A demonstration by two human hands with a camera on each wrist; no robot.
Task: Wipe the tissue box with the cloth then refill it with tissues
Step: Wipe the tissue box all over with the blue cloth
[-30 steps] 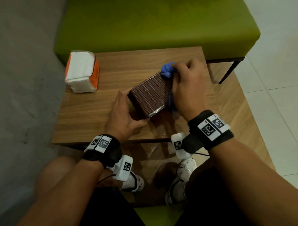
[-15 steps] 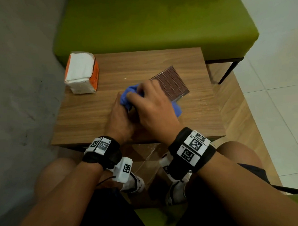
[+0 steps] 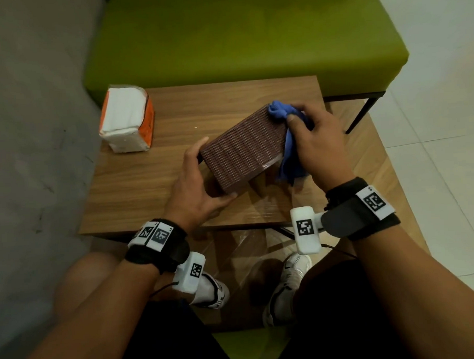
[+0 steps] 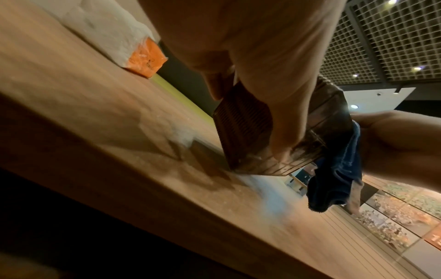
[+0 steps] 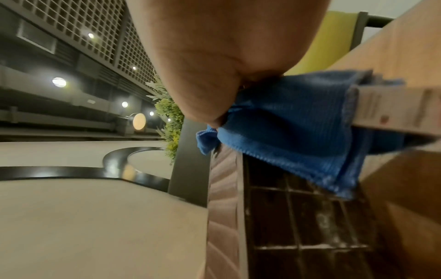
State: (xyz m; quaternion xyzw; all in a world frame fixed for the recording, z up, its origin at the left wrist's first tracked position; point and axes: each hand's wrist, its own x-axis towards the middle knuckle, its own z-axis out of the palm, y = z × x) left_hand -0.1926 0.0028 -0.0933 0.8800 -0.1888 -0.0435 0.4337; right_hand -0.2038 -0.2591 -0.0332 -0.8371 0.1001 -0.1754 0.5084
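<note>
At the table [image 3: 138, 183] centre we tilt the tissue box [image 3: 242, 149] on edge — left hand [image 3: 195, 189] clasping its 7 o'clock end — so our right hand [image 3: 318, 146], bunching the cloth [image 3: 284, 114], probably reaches its side. The tissues [image 3: 126, 119] wait at 10 o'clock.

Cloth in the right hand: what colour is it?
Blue. The cloth shows best in the right wrist view, gripped by the right hand.

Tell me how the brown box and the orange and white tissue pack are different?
The brown ribbed plastic tissue box is tilted up on an edge; the orange and white plastic-wrapped tissue pack sits flat. The left hand holds the box while the right hand wipes it; nobody touches the pack. Both are on the wooden table.
</note>
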